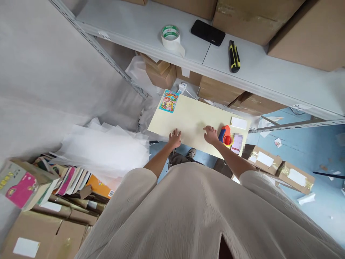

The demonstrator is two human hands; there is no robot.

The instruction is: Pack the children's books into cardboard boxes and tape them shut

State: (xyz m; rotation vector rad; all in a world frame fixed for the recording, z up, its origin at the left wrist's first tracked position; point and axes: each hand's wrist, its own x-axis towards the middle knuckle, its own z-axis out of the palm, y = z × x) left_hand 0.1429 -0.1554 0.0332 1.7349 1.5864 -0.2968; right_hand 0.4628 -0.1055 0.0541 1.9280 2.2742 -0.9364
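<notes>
Grey metal shelving [129,27] stands beyond the smooth, pale surface [192,113]. Left hand [175,138] lies spread at its edge, right hand [211,135] half-curled near an orange-blue plastic dispenser [225,135], both empty.

The left arm [159,156] and the right arm [234,157] reach out in front and slant in toward each other. The left hand [175,138] is palm down, with its fingers a bit spread. The right hand [210,135] is palm down too, one finger poking out to the left. The hands are apart.
</notes>
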